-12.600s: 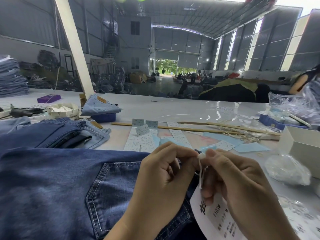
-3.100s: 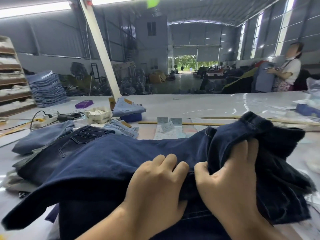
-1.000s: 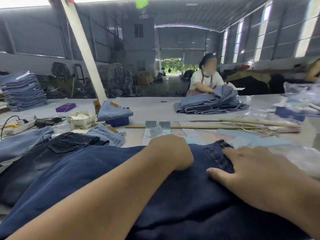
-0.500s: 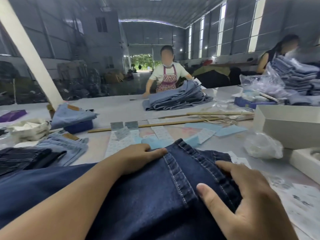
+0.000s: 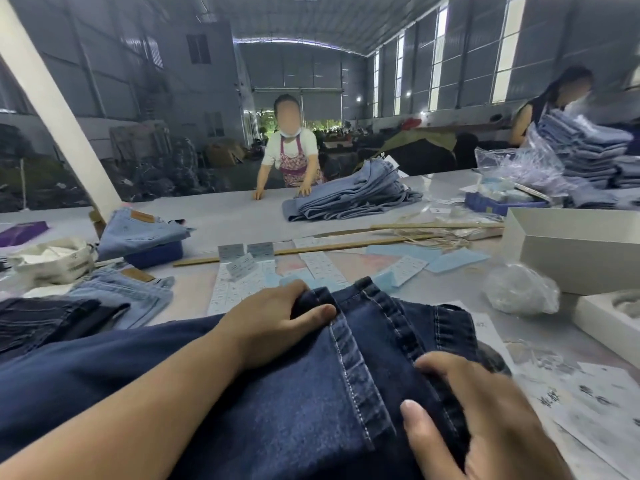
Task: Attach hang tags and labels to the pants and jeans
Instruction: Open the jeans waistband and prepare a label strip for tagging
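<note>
dark blue denim jeans lie across the near edge of the grey work table. left hand: fingers curled over the far hem fold, gripping it. right hand: thumb and fingers pinch the near stitched hem. white printed label strips lie just beyond the jeans. white printed hang tags lie to the right.
</note>
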`<state>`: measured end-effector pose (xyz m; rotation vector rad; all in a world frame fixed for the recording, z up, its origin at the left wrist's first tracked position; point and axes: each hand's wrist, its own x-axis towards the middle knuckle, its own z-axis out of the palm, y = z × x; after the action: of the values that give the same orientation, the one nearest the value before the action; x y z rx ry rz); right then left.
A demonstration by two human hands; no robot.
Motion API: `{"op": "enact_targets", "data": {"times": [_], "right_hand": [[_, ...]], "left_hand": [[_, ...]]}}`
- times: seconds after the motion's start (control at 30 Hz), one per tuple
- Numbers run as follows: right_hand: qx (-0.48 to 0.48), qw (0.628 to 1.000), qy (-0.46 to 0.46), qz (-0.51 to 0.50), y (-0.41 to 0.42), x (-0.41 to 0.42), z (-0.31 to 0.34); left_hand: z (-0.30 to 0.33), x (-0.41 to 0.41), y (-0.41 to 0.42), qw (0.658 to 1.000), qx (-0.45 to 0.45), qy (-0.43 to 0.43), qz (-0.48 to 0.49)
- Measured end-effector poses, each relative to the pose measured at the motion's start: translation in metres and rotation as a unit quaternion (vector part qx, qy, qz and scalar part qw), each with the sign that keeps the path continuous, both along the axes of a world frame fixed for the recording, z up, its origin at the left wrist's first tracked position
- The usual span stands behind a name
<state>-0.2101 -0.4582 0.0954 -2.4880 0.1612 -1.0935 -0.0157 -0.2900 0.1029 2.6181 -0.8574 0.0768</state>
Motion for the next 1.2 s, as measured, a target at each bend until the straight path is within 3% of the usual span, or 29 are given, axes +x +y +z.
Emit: {"op": "enact_targets", "data": {"times": [0.1,0.2,0.33,0.4,0.47,0.53,0.67,0.73,0.83,0.9,1.03,1.1,1.2], "right_hand": [[0.039,0.990,0.129,-0.031,-0.004,0.004,-0.010],[0.072,0.985,0.154,-0.025,-0.017,-0.001,-0.006],[0.145,0.976,0.157,0.029,-0.029,-0.002,0.010],[0.123,0.985,0.115,0.047,-0.026,-0.004,0.008],[0.075,0.992,0.079,0.067,-0.019,-0.005,0.005],[0.000,0.996,0.050,0.071,-0.011,-0.006,0.006],[-0.068,0.990,-0.004,0.121,-0.006,-0.005,0.006],[-0.033,0.986,-0.003,0.166,-0.010,-0.003,0.005],[0.176,0.957,0.035,0.228,-0.022,-0.003,0.008],[0.215,0.956,0.043,0.194,-0.035,-0.001,0.006],[0.127,0.974,0.180,0.057,-0.049,0.005,0.005],[0.097,0.962,0.255,0.003,-0.051,0.006,0.006],[0.085,0.954,0.287,-0.027,-0.050,0.002,0.008]], "left_hand": [[0.008,-0.001,-0.012,0.999,0.053,-0.002,-0.006],[0.022,-0.013,-0.031,0.996,0.058,-0.046,-0.044],[0.040,-0.043,-0.057,0.983,-0.054,-0.156,-0.080],[0.047,-0.060,-0.071,0.990,-0.085,-0.102,-0.053],[0.048,-0.072,-0.085,0.999,-0.014,-0.037,-0.019],[0.049,-0.075,-0.091,0.999,0.037,-0.024,-0.005],[0.058,-0.073,-0.068,0.994,-0.056,0.093,-0.020],[0.054,-0.072,-0.051,0.973,-0.163,0.163,-0.024],[0.042,-0.071,-0.029,0.944,-0.273,0.182,0.023],[0.038,-0.071,-0.018,0.932,-0.309,0.181,0.057],[0.032,-0.074,-0.012,0.927,-0.322,0.179,0.070],[0.031,-0.077,-0.016,0.943,-0.297,0.131,0.069],[0.031,-0.084,-0.030,0.971,-0.233,-0.002,0.055]]}}
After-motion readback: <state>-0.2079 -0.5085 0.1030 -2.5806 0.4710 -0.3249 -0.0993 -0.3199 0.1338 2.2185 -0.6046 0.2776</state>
